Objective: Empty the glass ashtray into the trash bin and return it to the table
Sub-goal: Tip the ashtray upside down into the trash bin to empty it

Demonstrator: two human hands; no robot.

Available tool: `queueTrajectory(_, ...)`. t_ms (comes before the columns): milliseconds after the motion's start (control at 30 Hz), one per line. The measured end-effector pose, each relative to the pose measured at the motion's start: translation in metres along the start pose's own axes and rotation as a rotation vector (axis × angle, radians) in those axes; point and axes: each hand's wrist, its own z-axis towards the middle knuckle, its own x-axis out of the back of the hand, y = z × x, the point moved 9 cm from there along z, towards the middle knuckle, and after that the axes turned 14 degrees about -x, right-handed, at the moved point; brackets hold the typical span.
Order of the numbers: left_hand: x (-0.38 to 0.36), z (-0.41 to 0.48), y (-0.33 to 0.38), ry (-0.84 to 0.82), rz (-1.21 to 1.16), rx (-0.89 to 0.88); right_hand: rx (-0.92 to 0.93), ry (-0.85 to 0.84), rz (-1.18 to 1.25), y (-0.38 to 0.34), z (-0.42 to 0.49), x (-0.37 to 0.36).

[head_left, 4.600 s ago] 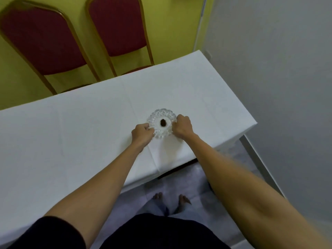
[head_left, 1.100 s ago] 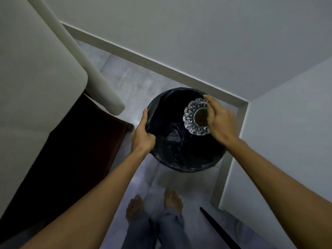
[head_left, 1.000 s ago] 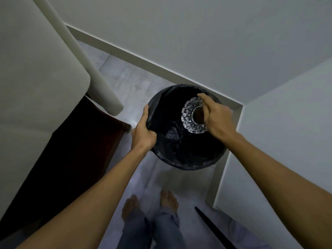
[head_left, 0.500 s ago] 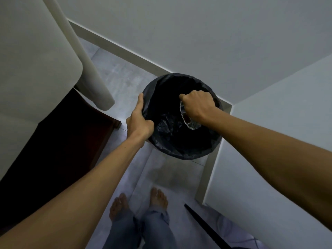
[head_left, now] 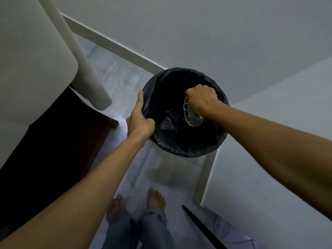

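Your right hand (head_left: 202, 100) covers most of the glass ashtray (head_left: 191, 115), so only its lower scalloped edge shows, and you cannot tell whether anything is left inside it. The bottom of the trash bin (head_left: 186, 150) is lost in the black liner's shadow. Your left hand (head_left: 139, 121) hides the near-left stretch of the rim. Both forearms run off the near edge. The white tablecloth (head_left: 32, 56) is cut off at the left.

Trash bin (head_left: 185, 151): black liner, glossy and creased. Glass ashtray (head_left: 191, 115): clear, with a cut faceted pattern. Floor (head_left: 115, 72): pale grey tiles. Walls (head_left: 197, 29): plain off-white. Tablecloth (head_left: 32, 56): white. Trousers (head_left: 152, 230): faded blue. Cabinet (head_left: 53, 141): dark reddish brown.
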Motion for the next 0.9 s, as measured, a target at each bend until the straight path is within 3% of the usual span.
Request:
queueTrajectory(367,-0.004,0.005,-0.005,-0.006,-0.024,0.006,-0.045,-0.085,-0.036,-0.001,0.001,-0.02)
queueTrajectory(800,-0.005,0.008,-0.013,0.004,-0.011,0.023,0.024,-0.004,0.014,-0.002,0.009,-0.025)
queueTrajectory(900,-0.004,0.008,-0.016,0.018,0.011,0.014,0.024,-0.085,-0.026,-0.004,0.013,-0.031)
